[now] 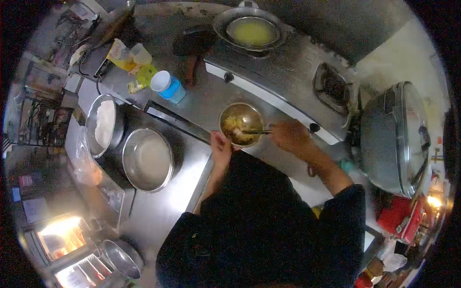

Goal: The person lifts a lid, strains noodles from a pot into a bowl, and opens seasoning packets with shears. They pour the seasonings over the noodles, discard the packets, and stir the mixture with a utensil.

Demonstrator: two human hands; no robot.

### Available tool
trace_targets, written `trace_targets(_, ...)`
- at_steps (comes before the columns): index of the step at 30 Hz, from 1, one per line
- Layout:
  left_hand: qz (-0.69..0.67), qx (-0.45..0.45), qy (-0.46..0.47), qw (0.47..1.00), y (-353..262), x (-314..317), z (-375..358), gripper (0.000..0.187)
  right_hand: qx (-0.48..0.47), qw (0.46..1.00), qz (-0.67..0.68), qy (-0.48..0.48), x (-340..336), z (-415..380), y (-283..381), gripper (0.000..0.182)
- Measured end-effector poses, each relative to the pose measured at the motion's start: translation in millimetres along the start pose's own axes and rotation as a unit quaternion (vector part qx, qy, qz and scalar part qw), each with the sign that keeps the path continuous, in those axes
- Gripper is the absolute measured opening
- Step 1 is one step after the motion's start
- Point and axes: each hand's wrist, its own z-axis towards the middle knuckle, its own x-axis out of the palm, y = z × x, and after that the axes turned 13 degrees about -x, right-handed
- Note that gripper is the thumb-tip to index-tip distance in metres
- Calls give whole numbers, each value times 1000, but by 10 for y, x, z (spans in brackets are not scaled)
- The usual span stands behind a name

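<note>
A small metal mixing bowl [241,108] sits in front of me, with a yellowish, lumpy mixture [235,124] inside. My left hand [221,148] grips the bowl at its near left rim, fingers closed against the side. From the right, my right hand [293,138] is closed around the handle of a thin, long utensil [257,132]. The utensil's far end dips into the mixture; its tip is hidden there, so I cannot tell its exact kind.
A gas stove [269,77] stands behind the bowl, carrying a pan with yellow contents [252,32]. Left are a blue-and-white cup [168,86], yellow packets [122,56], a bowl of white powder [103,125] and a large metal bowl [148,161]. A big lidded pot [384,139] stands right.
</note>
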Motion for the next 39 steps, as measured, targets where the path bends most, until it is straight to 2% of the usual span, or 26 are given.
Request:
trace_targets(1, 0, -10, 2, 1000, -12, -3, -13, 17, -20, 996, 69, -50, -32, -84, -96, 37)
trace_targets(2, -11, 27, 12, 1000, -31, 2, -10, 17, -38, 985, 135, -100, -82, -138, -156, 37)
trace_targets(3, -24, 66, 22, 997, -62, 6, 9, 16, -35, 986, 136, -94, -129, -149, -167, 37)
trace_targets(4, -36, -9, 27, 999, -105, -28, 22, 18, 15, 990, 125, -69, -176, -150, -178, 38)
trace_targets(5, -35, -12, 31, 999, -145, -48, 31, 18, 67, 990, 115, -45, -221, -163, -170, 40)
trace_targets(6, -37, -31, 64, 997, -488, -43, -4, 17, 71, 989, 120, -43, -290, -217, -155, 40)
trace_targets(8, -33, -50, 107, 992, -749, -45, 54, 16, 1, 993, 117, -28, -424, -353, -155, 41)
trace_targets(10, 57, 43, 78, 994, -780, -32, 114, 19, 51, 992, 107, -30, -424, -437, -160, 40)
trace_targets(12, 74, 39, 117, 990, -759, -49, 131, 20, 105, 989, 102, -27, -469, -553, -105, 38)
trace_targets(14, 88, 41, 157, 983, -812, -5, 164, 20, 55, 979, 195, 7, -610, -611, -67, 34)
trace_targets(15, 99, 46, 166, 980, -932, 29, 144, 20, 66, 977, 201, 8, -587, -636, -64, 34)
trace_targets(17, 110, 44, 185, 976, -927, 60, 139, 21, 159, 975, 149, -49, -529, -709, -41, 32)
trace_targets(18, 92, 33, 210, 973, -870, 50, 179, 19, 170, 972, 155, -46, -492, -775, -9, 32)
trace_targets(21, 81, 8, 264, 961, -812, 50, 205, 17, 96, 974, 201, -48, -415, -1034, 35, 30)
trace_targets(22, 88, -7, 278, 957, -824, 67, 172, 17, 150, 959, 226, -76, -444, -1133, 23, 29)
trace_targets(25, 124, -48, 319, 939, -822, 214, 87, 17, 195, 957, 211, -47, -324, -1260, 314, 29)
trace_targets(26, 129, -49, 336, 932, -762, 257, 61, 17, 177, 956, 234, -27, -427, -1388, 368, 30)
trace_targets(27, 103, -53, 365, 924, -663, 297, 39, 17, 194, 951, 241, -30, -465, -1540, 402, 30)
trace_targets(29, 82, -61, 409, 907, -701, 477, -148, 17, 323, 927, 180, -60, -432, -1869, 522, 30)
trace_targets(31, 32, -99, 407, 908, -1026, 779, -514, 19, 381, 907, 175, -43, -303, -2137, 713, 30)
trace_targets(32, 39, -94, 432, 896, -945, 859, -585, 19, 355, 908, 223, -2, -308, -2311, 799, 29)
trace_targets(33, 61, -37, 473, 878, -810, 946, -633, 21, 328, 905, 269, 35, -308, -2516, 866, 28)
trace_targets(34, 78, 20, 512, 855, -751, 1073, -727, 23, 345, 904, 251, -6, -221, -2828, 953, 29)
trace_targets(38, 93, 42, 579, 809, -574, 1516, -1497, 23, 483, 828, 283, 13, 25, -3680, 1400, 29)
trace_targets(39, 119, 19, 604, 787, -516, 1627, -1693, 21, 504, 806, 311, 0, 100, -3937, 1522, 29)
